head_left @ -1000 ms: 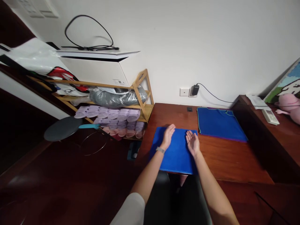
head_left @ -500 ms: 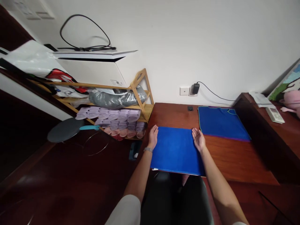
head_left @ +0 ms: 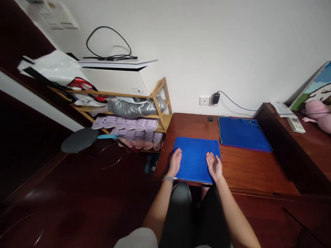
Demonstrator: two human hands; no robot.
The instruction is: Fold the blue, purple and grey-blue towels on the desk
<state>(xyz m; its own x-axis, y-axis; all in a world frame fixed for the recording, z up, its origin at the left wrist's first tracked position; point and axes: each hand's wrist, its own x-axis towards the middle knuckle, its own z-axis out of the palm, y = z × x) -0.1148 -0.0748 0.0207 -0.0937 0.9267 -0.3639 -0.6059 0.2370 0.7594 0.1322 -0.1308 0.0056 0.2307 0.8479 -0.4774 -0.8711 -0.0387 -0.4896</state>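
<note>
A bright blue cloth (head_left: 194, 160) lies flat as a near square at the front of the brown wooden desk (head_left: 198, 124). Over its left edge is my left hand (head_left: 176, 162), fingers stretched out and holding nothing. My right hand (head_left: 214, 166) is at the cloth's right side, palm turned up and inward, fingers extended with nothing in them. Whether either hand touches the cloth I cannot tell. To the right and farther back lies a darker blue cloth (head_left: 244, 133) with a green-edged border, spread out on the desk.
On the left, a wooden rack (head_left: 165, 103) holds lilac slippers (head_left: 139, 124), a plastic-wrapped grey bundle (head_left: 137, 106) and a white box (head_left: 116, 80). A round stool (head_left: 80, 140) stands beside it. A black plug (head_left: 216, 98) sits in the wall; a remote (head_left: 296, 124) lies at right.
Both hands have come back toward my body and are somewhat closer together. The bright blue cloth appears to have shifted farther onto the desk, and the view has turned slightly left.
</note>
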